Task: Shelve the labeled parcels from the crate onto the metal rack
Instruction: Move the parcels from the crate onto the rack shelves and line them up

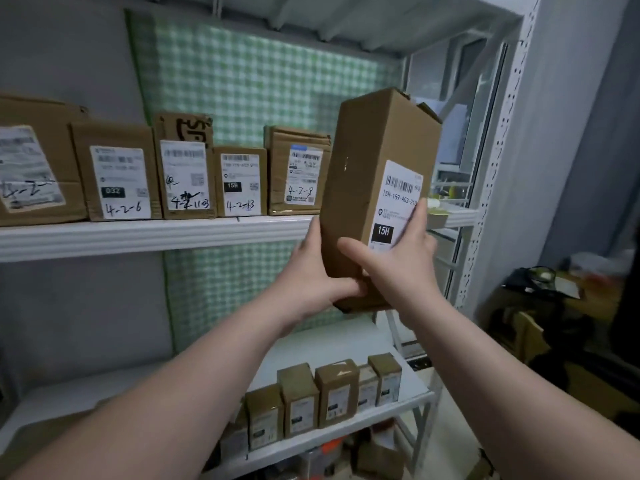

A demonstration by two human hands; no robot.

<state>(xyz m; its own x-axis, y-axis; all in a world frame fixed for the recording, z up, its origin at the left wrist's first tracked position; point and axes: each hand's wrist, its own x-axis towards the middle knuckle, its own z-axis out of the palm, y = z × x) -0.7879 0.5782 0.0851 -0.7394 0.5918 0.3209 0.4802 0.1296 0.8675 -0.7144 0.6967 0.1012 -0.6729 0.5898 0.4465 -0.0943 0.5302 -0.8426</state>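
I hold a tall brown cardboard parcel [363,188] upright in both hands, in front of the right end of the white metal rack's upper shelf [156,233]. Its white label reads 15H. My left hand [311,275] grips its lower left side and bottom. My right hand [398,258] grips its front right, fingers over the label. The parcel's base hangs below shelf level and its top tilts slightly right. A row of labeled parcels [180,174] with handwritten numbers stands on that shelf to the left. No crate is in view.
A lower shelf [346,427] carries several small brown boxes. A green checked cloth [259,88] hangs behind the rack. The rack's perforated upright [491,168] stands at right, with a window behind it. Dark clutter and a chair [540,306] sit on the floor at far right.
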